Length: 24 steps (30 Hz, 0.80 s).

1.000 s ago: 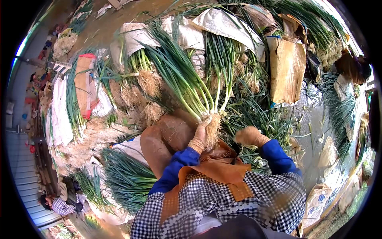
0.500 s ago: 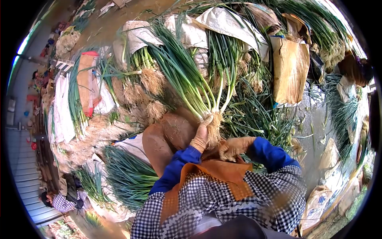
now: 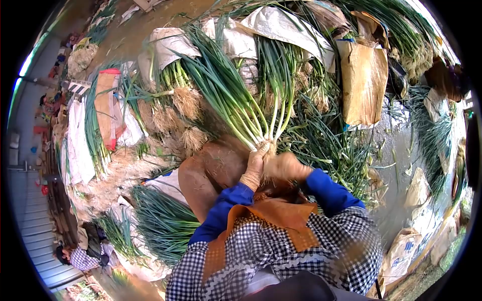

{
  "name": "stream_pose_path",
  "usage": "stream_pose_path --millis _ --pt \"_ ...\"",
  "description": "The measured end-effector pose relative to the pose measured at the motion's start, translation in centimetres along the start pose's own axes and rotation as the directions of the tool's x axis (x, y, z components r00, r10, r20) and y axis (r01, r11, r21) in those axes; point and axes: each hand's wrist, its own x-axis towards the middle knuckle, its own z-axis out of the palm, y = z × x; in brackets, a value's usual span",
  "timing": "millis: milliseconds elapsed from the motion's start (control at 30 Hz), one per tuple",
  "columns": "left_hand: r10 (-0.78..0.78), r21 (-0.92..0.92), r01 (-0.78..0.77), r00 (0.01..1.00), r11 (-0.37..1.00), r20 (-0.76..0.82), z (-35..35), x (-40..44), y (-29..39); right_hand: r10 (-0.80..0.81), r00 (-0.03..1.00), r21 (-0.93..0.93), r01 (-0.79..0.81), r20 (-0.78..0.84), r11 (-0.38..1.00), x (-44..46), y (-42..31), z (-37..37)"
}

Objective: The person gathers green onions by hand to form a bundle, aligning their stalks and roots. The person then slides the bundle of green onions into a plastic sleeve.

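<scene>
My left hand (image 3: 255,168), in a tan glove, is wrapped round a bunch of green onions (image 3: 246,113) just above the roots. The long green leaves fan out forward, away from me. Close beside it, my right hand (image 3: 287,167), gloved too, lies over the bunch's roots. Motion blurs its fingers, so whether it grips the roots cannot be made out. The roots are mostly hidden behind this hand. Under the hands is a brown covering (image 3: 201,173) over my legs.
Several onion bunches with bushy roots (image 3: 187,103) lie ahead, partly under white sacks (image 3: 173,45). Loose leaves (image 3: 331,145) cover the ground at the right, near a tan sack (image 3: 365,83). More onions (image 3: 163,223) lie at the left. Another person (image 3: 80,258) is at the lower left.
My right hand has come in from the right, passed low beside the roots, and is now up against them. My left hand has kept its hold on the bunch.
</scene>
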Motion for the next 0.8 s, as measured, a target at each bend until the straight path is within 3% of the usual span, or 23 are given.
stream_pose_path --millis 33,67,100,133,167,200,267,300,333,367,400,433,467,500,567,600,633,700,733,767,800 --pt "-0.005 -0.075 0.007 1.000 0.997 0.022 0.4 0.2 0.3 -0.263 0.959 0.281 0.282 -0.103 0.917 -1.4 -1.8 0.5" --pt "0.002 -0.107 0.000 1.000 0.994 0.020 0.6 -0.3 0.5 -0.381 0.886 0.426 0.248 0.263 0.870 -2.4 -2.5 0.0" --pt "-0.003 -0.098 0.006 1.000 0.995 0.025 0.2 -0.3 0.9 -0.249 0.931 0.536 0.071 0.267 0.841 -3.7 -1.8 -0.5" --pt "-0.089 -0.133 0.107 0.987 0.985 0.132 -0.2 -0.3 1.4 -0.111 0.958 0.644 -0.090 0.265 0.760 -5.1 -1.2 -1.0" --pt "-0.170 -0.156 0.211 0.956 0.965 0.241 -0.5 -0.3 1.8 0.194 0.835 0.640 -0.525 0.515 0.561 -6.1 0.1 -2.6" --pt "-0.197 -0.107 0.235 0.938 0.966 0.284 -0.2 -0.9 2.4 0.201 0.839 0.641 -0.521 0.505 0.564 -6.2 2.0 -2.6" --pt "-0.249 -0.186 0.370 0.849 0.910 0.467 0.7 -1.3 3.3 0.475 0.856 0.279 -0.516 0.204 0.810 -5.4 7.8 0.0" --pt "-0.259 -0.230 0.440 0.798 0.868 0.545 0.8 -1.3 3.6 0.530 0.848 0.057 -0.530 0.011 0.846 -4.7 9.5 0.1" --pt "-0.266 -0.198 0.374 0.867 0.906 0.421 0.7 -1.5 3.6 0.485 0.874 0.544 -0.407 -0.002 0.734 -2.9 9.1 -0.2" --pt "-0.266 -0.194 0.370 0.871 0.909 0.412 0.5 -1.8 3.6 0.453 0.891 0.891 -0.175 -0.038 0.420 -0.5 8.1 0.3" --pt "-0.272 -0.212 0.386 0.864 0.898 0.424 1.0 -2.1 3.8 0.377 0.916 0.979 0.070 -0.139 0.192 1.8 8.4 1.6" --pt "-0.271 -0.232 0.400 0.856 0.887 0.440 1.4 -2.1 4.1 0.323 0.911 0.954 0.291 -0.255 -0.066 4.2 8.9 2.6" --pt "-0.305 -0.198 0.435 0.829 0.878 0.469 1.0 -1.9 4.3 0.289 0.933 0.947 0.271 -0.214 -0.174 5.5 6.4 0.7" --pt "-0.299 -0.196 0.426 0.834 0.883 0.464 1.0 -2.1 4.6 0.428 0.888 0.877 0.333 -0.168 -0.346 6.7 6.8 3.0" --pt "-0.241 -0.012 0.251 0.939 0.968 0.245 1.1 -2.6 5.2 0.443 0.889 0.908 0.278 -0.118 -0.315 7.0 6.0 4.5" --pt "-0.195 -0.006 0.202 0.953 0.979 0.232 0.9 -2.4 5.2 0.459 0.886 0.861 0.286 -0.070 -0.421 7.7 5.9 4.7" --pt "-0.200 -0.001 0.206 0.953 0.979 0.226 0.8 -2.2 5.2 0.461 0.885 0.857 0.289 -0.068 -0.428 7.4 5.6 5.2" --pt "-0.144 0.046 0.140 0.985 0.989 0.100 0.8 -1.8 4.7 0.621 0.783 0.910 0.272 -0.019 -0.314 5.5 4.2 6.0" --pt "-0.169 -0.149 0.170 0.985 0.974 0.023 2.0 -2.0 4.3 0.609 0.786 0.986 0.161 -0.105 -0.039 4.0 3.1 4.6" --pt "-0.181 -0.148 0.183 0.983 0.972 0.027 1.8 -2.0 4.1 0.592 0.783 0.961 0.026 -0.190 0.274 2.5 2.1 3.2" --pt "-0.219 -0.147 0.237 0.967 0.960 0.132 1.4 -2.0 4.3 0.571 0.774 0.843 -0.093 -0.274 0.530 1.1 1.0 1.8"
